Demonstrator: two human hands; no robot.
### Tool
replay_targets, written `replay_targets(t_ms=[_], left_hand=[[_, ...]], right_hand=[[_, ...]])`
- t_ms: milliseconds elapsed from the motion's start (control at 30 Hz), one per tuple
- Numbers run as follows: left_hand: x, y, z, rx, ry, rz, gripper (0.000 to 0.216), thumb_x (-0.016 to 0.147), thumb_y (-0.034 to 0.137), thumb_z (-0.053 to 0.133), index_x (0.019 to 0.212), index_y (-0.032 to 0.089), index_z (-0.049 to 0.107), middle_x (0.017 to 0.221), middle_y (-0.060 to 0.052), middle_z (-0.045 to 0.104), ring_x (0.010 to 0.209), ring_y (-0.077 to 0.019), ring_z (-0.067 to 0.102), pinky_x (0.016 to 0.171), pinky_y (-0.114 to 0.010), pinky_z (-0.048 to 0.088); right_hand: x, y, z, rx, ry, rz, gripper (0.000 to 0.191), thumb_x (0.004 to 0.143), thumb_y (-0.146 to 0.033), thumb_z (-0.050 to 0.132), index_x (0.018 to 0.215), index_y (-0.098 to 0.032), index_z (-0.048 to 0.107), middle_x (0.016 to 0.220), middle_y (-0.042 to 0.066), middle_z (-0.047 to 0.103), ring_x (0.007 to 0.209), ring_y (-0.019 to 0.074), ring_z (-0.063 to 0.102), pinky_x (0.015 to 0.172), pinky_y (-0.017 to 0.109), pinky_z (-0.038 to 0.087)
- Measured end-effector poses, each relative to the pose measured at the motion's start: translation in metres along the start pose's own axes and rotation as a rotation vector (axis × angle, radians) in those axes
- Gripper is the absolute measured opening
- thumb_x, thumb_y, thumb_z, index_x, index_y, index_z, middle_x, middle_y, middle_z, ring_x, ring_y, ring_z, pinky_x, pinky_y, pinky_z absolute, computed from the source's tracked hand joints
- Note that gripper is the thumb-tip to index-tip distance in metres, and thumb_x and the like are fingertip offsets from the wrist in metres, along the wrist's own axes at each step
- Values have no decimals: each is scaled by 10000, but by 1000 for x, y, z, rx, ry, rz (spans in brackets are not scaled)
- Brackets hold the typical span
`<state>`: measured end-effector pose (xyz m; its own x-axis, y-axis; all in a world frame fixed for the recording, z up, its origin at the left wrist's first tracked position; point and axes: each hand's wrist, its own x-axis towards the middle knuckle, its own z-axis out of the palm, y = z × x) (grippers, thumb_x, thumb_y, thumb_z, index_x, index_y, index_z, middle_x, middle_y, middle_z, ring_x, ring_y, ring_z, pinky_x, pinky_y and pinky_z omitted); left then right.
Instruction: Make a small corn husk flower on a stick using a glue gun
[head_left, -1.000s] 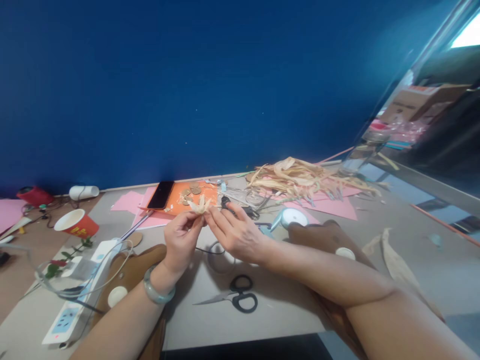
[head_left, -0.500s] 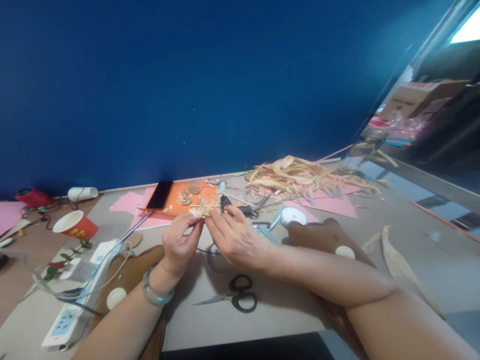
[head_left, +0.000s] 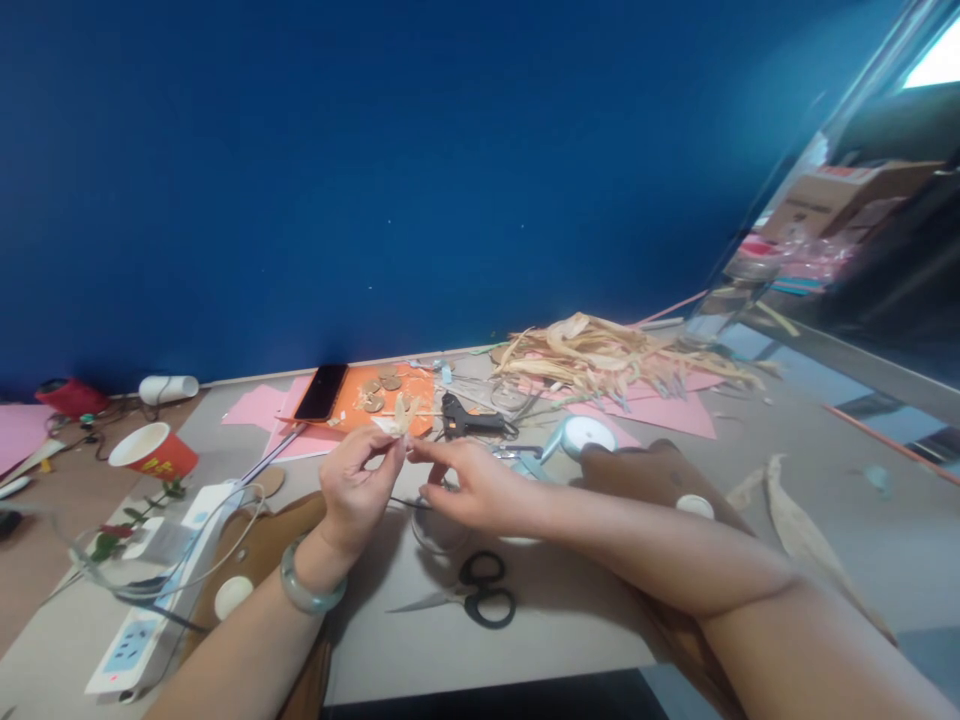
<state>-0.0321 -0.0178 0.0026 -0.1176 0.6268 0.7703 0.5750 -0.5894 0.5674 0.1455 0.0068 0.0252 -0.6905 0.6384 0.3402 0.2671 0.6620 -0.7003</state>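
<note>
My left hand [head_left: 360, 485] is closed in a pinch on a small pale dried-husk piece [head_left: 405, 412], its petal-like tips pointing up above the fingers. My right hand [head_left: 476, 485] meets it from the right, its foremost fingertips together at the base of the piece. What those fingertips hold is too small to make out. Behind the hands lies an orange sheet [head_left: 416, 385] with round wooden slices [head_left: 373, 402] and scraps. A black glue gun [head_left: 472, 418] rests just beyond my right hand. Scissors [head_left: 480, 592] with black handles lie on the table below the hands.
A heap of dried husk strips [head_left: 592, 355] lies on pink paper at the back right. Nearby is a ribbon spool [head_left: 589, 435]. A phone [head_left: 321, 392], a red paper cup [head_left: 157, 452] and a power strip [head_left: 142, 630] with loose cables are to the left. A blue wall [head_left: 375, 180] closes the back.
My right hand has turned and drawn its thumb down, with its fingertips now at the base of the husk piece. The glue gun shows more fully. My left hand keeps its pinch.
</note>
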Motion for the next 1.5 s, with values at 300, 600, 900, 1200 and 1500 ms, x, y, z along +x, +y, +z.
replay_targets(t_ms=[300, 600, 900, 1200, 1500], left_hand=[[-2, 2, 4, -19, -58, 26, 89, 799, 196, 672, 717, 173, 648, 725, -33, 695, 680, -136, 652, 654, -244, 520], [-2, 3, 6, -55, -117, 71, 17, 783, 150, 684, 793, 164, 688, 786, -52, 728, 678, -130, 674, 643, -215, 536], [9, 5, 3, -319, -278, -193, 142, 751, 279, 744, 815, 154, 719, 761, -64, 722, 661, -152, 664, 588, -235, 539], [3, -2, 3, -230, -289, -97, 96, 773, 258, 722, 785, 164, 707, 760, -61, 714, 697, -154, 658, 632, -239, 529], [1, 2, 2, -174, -216, -29, 35, 795, 202, 678, 789, 167, 681, 771, -69, 713, 707, -159, 655, 680, -272, 528]], right_hand=[[-1, -2, -14, -231, 505, -337, 151, 845, -252, 628, 969, -180, 580, 685, -32, 573, 623, 113, 523, 707, 285, 412], [1, -4, -18, -174, 419, -454, 84, 882, -119, 550, 908, -186, 594, 820, 12, 703, 712, 122, 610, 764, 308, 412], [4, 0, -24, -194, 362, -450, 41, 879, -161, 547, 870, -183, 581, 749, -17, 679, 625, 95, 598, 766, 306, 386], [3, 0, -23, -190, 359, -434, 90, 835, -112, 541, 832, -199, 563, 764, -21, 689, 681, 108, 612, 787, 312, 368], [3, -3, -25, -230, 356, -468, 112, 822, -90, 551, 835, -201, 565, 796, -24, 701, 709, 94, 632, 793, 305, 368]])
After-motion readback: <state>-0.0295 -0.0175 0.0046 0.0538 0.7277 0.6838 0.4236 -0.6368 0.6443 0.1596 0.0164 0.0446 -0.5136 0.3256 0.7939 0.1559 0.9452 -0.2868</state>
